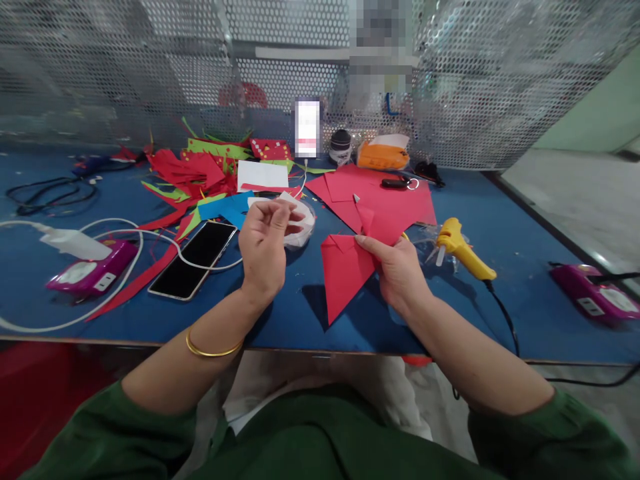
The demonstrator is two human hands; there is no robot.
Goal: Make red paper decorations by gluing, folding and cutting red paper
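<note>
My right hand (pixel 403 270) is closed on a folded piece of red paper (pixel 345 273), pinched between thumb and fingers above the table's front part. The piece tapers to a point at the bottom and has small folds along its top edge. A small grey tip (pixel 356 198) shows just above it; what it belongs to is unclear. My left hand (pixel 267 243) is raised with thumb and index finger pressed together and the other fingers curled. Anything in that pinch is too small to make out. Behind the left hand lies a white roll (pixel 303 230), partly hidden by the fingers.
Red paper sheets (pixel 380 200) lie ahead, with keys (pixel 395 183) on top. To the right are a yellow glue gun (pixel 463 247) and a purple power strip (pixel 595 293). Leftward are a phone (pixel 195 260), a white cable, another purple strip (pixel 93 270) and paper scraps (pixel 187 173).
</note>
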